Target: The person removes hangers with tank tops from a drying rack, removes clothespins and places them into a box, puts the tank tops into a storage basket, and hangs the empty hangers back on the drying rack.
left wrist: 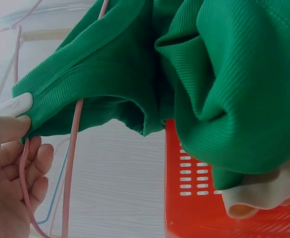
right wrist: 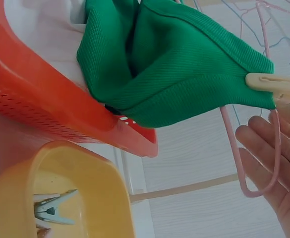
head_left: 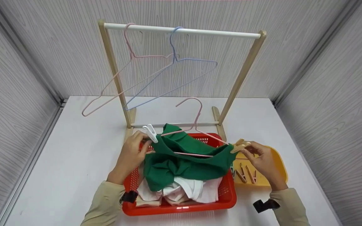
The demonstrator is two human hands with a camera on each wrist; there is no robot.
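A green ribbed garment (head_left: 189, 169) hangs by its open edge from a pink wire hanger (head_left: 196, 117), above a red basket (head_left: 181, 208). My left hand (head_left: 133, 152) pinches the garment's left corner, beside a white clothespin (head_left: 150, 133) clipped there. In the left wrist view, the hanger's end (left wrist: 23, 183) loops down over the fingers. My right hand (head_left: 262, 158) pinches a pale yellow clothespin (head_left: 239, 146) that bites the right corner. The other end of the hanger (right wrist: 254, 193) lies in front of the right fingers in the right wrist view.
White and beige cloths (head_left: 181, 191) fill the basket. Right of it, a yellow tray (head_left: 280, 163) carries several clothespins (head_left: 250, 174). Behind stands a wooden rack with a white rail (head_left: 218, 32), where a pink hanger (head_left: 105, 86) and a blue hanger (head_left: 196, 59) hang.
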